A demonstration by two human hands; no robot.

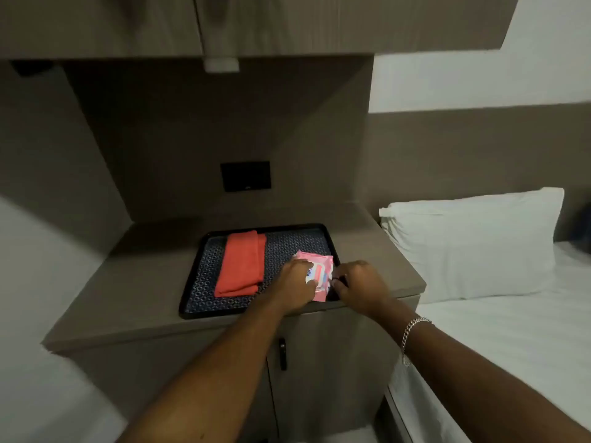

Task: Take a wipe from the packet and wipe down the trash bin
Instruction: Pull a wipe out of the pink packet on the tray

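A pink wipe packet (319, 270) lies at the right end of a black patterned tray (287, 241) on a bedside cabinet. My left hand (295, 287) rests on the packet's left side, fingers curled over it and pressing it down. My right hand (359, 284) is at the packet's right edge, fingertips pinched against it; what they pinch is hidden. No trash bin is in view.
A folded red-orange cloth (241, 263) lies on the tray's left half. The cabinet (144, 282) has a door with a dark handle (282, 353) below. A bed with a white pillow (473, 244) stands close on the right. A wall cupboard hangs overhead.
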